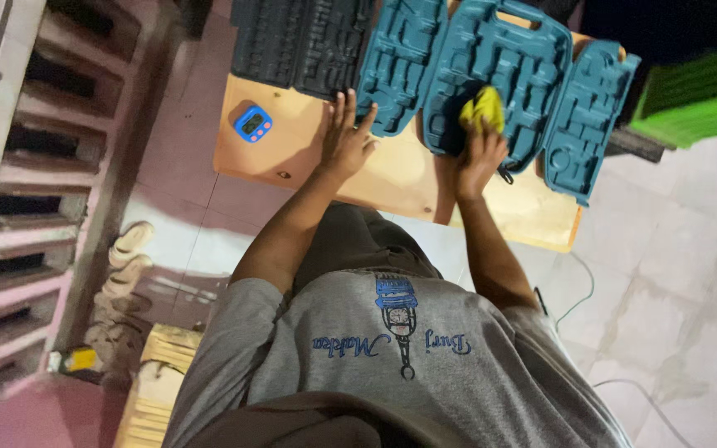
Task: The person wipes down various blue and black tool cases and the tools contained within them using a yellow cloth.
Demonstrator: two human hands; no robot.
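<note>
Timer [253, 124]: sitting at the table's [408, 178] left end, apart from both hands.
Left hand [344, 138]: lying flat, fingers spread, touching the teal case's [491, 70] left edge.
Right hand [481, 153]: pinching a yellow cloth [483, 109] against the case's middle.

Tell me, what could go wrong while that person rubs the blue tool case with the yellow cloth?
1. The blue tool case reaches past the edge of the wooden table, so rubbing with the yellow cloth in the right hand might tip it off.
2. The left hand only rests at the case's edge, so the case could slide.
3. The small blue timer sits near the table's edge and may get knocked down.
</note>
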